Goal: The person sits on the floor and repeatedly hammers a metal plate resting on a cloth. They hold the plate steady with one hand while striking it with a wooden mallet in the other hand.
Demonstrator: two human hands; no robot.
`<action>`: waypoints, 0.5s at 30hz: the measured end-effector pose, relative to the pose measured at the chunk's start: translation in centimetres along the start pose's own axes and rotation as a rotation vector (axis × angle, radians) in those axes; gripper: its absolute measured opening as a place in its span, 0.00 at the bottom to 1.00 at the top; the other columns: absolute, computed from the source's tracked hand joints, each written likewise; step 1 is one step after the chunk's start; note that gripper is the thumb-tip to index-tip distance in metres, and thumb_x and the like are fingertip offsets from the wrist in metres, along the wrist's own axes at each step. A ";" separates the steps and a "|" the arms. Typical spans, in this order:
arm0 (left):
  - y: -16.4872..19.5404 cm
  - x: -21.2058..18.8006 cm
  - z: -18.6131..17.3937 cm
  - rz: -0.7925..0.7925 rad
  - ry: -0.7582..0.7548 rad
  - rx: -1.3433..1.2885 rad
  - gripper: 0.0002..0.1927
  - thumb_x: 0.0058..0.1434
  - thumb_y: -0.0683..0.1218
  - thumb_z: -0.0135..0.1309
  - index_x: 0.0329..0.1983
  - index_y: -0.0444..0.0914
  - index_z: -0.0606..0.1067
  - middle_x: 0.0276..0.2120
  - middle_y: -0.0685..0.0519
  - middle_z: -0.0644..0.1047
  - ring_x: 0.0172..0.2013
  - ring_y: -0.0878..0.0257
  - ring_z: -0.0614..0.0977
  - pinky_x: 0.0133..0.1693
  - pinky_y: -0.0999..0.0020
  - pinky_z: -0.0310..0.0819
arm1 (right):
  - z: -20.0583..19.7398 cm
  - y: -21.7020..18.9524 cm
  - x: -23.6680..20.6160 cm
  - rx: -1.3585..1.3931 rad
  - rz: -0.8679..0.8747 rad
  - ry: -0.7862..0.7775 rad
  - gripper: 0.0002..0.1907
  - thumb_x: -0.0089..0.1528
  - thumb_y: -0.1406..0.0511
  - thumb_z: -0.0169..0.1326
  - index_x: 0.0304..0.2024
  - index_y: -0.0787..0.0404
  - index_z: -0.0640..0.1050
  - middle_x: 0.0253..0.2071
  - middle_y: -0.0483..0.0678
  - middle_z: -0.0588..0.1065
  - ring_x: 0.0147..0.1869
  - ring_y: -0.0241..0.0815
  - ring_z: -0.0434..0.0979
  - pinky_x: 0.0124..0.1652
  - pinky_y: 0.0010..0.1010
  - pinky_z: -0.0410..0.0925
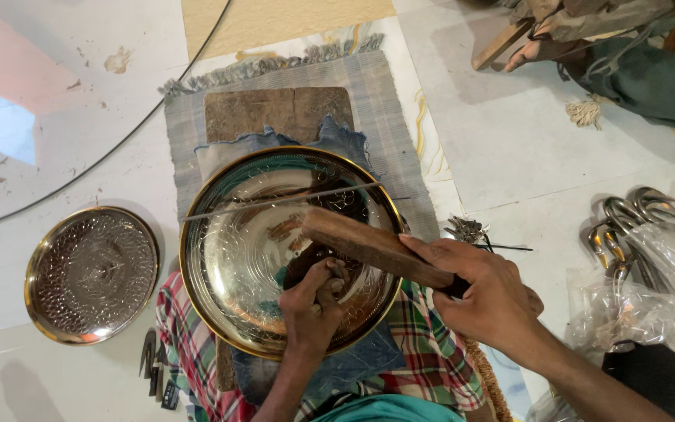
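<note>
A large shiny metal plate (236, 258) with a gold rim and engraved pattern lies on blue denim cloth in front of me. My left hand (312, 305) is closed around a small dark chisel-like tool, its tip resting on the plate near the centre. My right hand (486, 293) grips the handle of a long wooden mallet (369, 244), whose head lies over the plate just above the left hand. A thin metal rod (275, 202) lies across the plate's upper part.
A smaller hammered plate (91, 273) sits on the floor at left. Small metal tools (154, 367) lie below it. A fringed mat (384, 109) with a brown board (275, 113) lies beyond. Metal hooks (626, 227) and plastic bags (658, 305) are at right. Another person's hand (537, 51) is at top right.
</note>
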State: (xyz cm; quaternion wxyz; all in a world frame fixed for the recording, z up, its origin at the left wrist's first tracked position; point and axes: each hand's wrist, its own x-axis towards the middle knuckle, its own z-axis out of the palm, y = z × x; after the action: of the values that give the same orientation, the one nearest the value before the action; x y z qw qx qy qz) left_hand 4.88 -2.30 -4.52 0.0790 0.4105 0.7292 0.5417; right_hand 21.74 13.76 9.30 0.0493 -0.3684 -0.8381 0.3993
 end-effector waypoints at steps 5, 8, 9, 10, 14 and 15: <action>-1.5 -0.1 0.6 0.052 -0.010 -0.005 0.13 0.59 0.30 0.52 0.44 0.34 0.80 0.35 0.48 0.85 0.36 0.59 0.89 0.39 0.69 0.85 | -1.4 0.3 0.2 -0.369 -0.404 0.060 0.46 0.44 0.71 0.59 0.65 0.36 0.73 0.47 0.40 0.79 0.22 0.33 0.77 0.22 0.30 0.70; -2.4 0.0 0.6 0.068 -0.073 -0.016 0.13 0.62 0.30 0.50 0.45 0.35 0.80 0.37 0.47 0.85 0.38 0.58 0.89 0.39 0.69 0.84 | -1.5 0.6 0.5 -0.227 -0.210 0.040 0.46 0.47 0.72 0.57 0.69 0.38 0.70 0.49 0.42 0.79 0.19 0.32 0.76 0.20 0.28 0.70; -2.5 -0.1 0.6 0.048 -0.099 -0.031 0.14 0.63 0.29 0.49 0.46 0.34 0.80 0.38 0.47 0.85 0.39 0.58 0.89 0.38 0.69 0.84 | -1.4 0.7 0.5 -0.049 -0.028 -0.008 0.46 0.50 0.72 0.54 0.72 0.39 0.68 0.51 0.43 0.78 0.17 0.32 0.77 0.18 0.26 0.70; -2.5 -0.1 0.4 0.053 -0.121 -0.003 0.15 0.62 0.29 0.49 0.46 0.35 0.80 0.37 0.47 0.85 0.38 0.59 0.90 0.39 0.68 0.84 | -1.2 0.8 0.5 -0.189 -0.152 -0.009 0.45 0.49 0.71 0.56 0.70 0.38 0.70 0.51 0.43 0.79 0.17 0.33 0.76 0.18 0.27 0.69; -2.2 0.8 -0.5 0.097 -0.235 0.045 0.18 0.58 0.29 0.47 0.47 0.35 0.80 0.38 0.46 0.85 0.37 0.58 0.89 0.39 0.68 0.87 | -0.3 1.6 -0.3 -0.139 -0.092 -0.060 0.44 0.50 0.71 0.57 0.69 0.35 0.70 0.50 0.42 0.79 0.18 0.35 0.75 0.17 0.27 0.68; -1.9 1.0 -0.6 0.101 -0.261 0.040 0.19 0.57 0.29 0.47 0.48 0.34 0.80 0.38 0.45 0.85 0.37 0.58 0.89 0.38 0.69 0.88 | -0.1 1.9 -0.7 0.022 0.059 -0.095 0.46 0.51 0.71 0.56 0.71 0.34 0.68 0.51 0.42 0.79 0.17 0.35 0.76 0.17 0.26 0.69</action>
State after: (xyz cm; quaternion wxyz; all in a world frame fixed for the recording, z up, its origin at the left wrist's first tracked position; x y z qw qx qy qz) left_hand 2.87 -2.18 -5.59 0.1376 0.5152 0.7019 0.4722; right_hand 23.44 14.18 8.18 0.0020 -0.3733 -0.8236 0.4270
